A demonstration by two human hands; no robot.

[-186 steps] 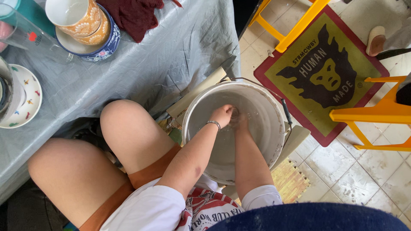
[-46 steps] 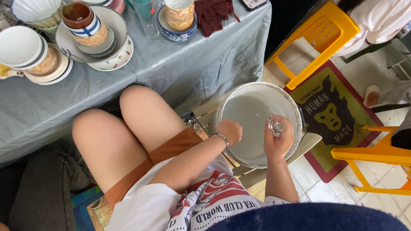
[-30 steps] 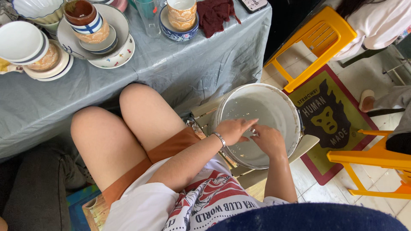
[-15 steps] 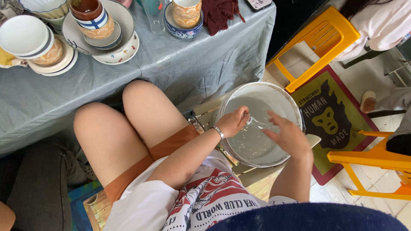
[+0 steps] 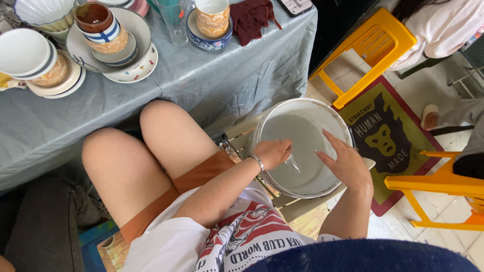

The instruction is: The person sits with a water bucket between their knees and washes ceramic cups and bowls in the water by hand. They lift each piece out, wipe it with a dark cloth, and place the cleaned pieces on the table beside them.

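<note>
Left hand (image 5: 272, 152) clasps a small clear glass (image 5: 292, 163) over the bucket (image 5: 282, 108); right hand (image 5: 345, 163) spread open beside it.

Even, soft daylight; brightest on the tiled floor (image 5: 438, 221) at right, dimmest beneath the grey tablecloth (image 5: 212, 85) at lower left. Shadows are faint and diffuse. Mild sheen on the grey liquid in the white bucket (image 5: 282, 108). Focus sharp throughout; slight wide-angle stretching at the edges.
</note>
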